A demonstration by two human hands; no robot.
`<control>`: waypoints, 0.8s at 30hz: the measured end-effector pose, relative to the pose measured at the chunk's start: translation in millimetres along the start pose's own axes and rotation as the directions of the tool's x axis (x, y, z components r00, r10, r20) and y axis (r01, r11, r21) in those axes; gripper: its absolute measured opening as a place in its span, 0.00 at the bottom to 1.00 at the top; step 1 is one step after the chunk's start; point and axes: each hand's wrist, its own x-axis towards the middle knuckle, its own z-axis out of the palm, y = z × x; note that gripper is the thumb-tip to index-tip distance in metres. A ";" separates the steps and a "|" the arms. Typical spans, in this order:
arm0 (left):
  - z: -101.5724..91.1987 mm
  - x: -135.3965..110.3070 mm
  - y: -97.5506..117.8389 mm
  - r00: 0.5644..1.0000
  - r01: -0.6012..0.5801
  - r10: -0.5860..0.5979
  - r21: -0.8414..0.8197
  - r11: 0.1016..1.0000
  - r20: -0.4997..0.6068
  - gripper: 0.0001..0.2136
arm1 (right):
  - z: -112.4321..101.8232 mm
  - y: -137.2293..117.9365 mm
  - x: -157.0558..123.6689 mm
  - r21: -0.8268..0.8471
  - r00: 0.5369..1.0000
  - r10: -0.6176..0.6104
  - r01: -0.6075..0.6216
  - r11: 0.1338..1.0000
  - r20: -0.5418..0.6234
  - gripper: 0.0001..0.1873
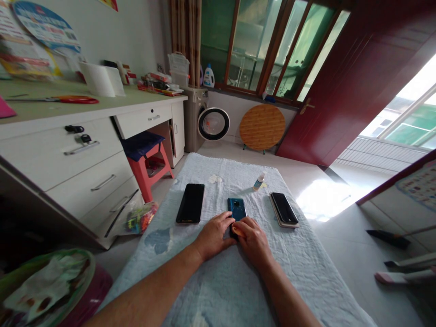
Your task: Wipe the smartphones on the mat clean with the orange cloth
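Note:
A blue smartphone (237,208) lies on the light-blue cloth (218,290), its back with the round camera block facing up. My left hand (215,234) grips the phone along its left side, thumb near the lower end. Pinched in my right hand (252,238) is a small orange cloth (238,230), pressed against the phone's lower part, which my fingers mostly hide. To the left rests a larger black-screened device (190,203). On the right a black phone (284,208) sits on top of another flat device. A small spray bottle (259,181) stands behind.
A desk (150,102) with drawers runs along the left, a pink stool (146,170) under it. Lower left is a lined trash bin (57,290). Farther back are a washing machine (195,120) with its door open, a round wooden tabletop (262,127) and a red door (327,91).

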 end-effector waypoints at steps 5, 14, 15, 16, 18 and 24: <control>0.4 0.1 0.8 0.998 -0.049 0.049 0.013 0.999 -0.035 0.20 | 1.0 -1.6 -1.1 -0.019 1.000 0.013 -0.013 1.000 0.002 0.10; -2.0 -0.5 3.8 0.998 -0.053 0.055 0.071 0.996 -0.026 0.23 | -13.9 19.3 36.5 -0.091 0.984 0.089 -0.076 0.993 0.154 0.08; -2.4 -0.8 4.6 0.999 -0.045 0.047 0.085 0.995 -0.026 0.23 | -13.2 24.0 44.3 -0.100 0.982 0.109 -0.095 0.990 0.153 0.08; -2.8 -1.1 5.2 0.999 -0.036 0.039 0.099 0.994 -0.027 0.23 | -11.9 28.6 52.1 -0.112 0.981 0.135 -0.120 0.986 0.142 0.08; -3.1 -1.7 5.9 0.999 -0.023 0.027 0.119 0.993 -0.032 0.22 | -8.1 37.0 67.5 -0.143 0.979 0.162 -0.144 0.979 0.120 0.09; -3.7 -1.8 6.8 0.999 -0.016 0.019 0.130 0.991 -0.026 0.23 | 4.0 47.3 101.7 -0.212 0.970 0.236 -0.218 0.953 0.064 0.09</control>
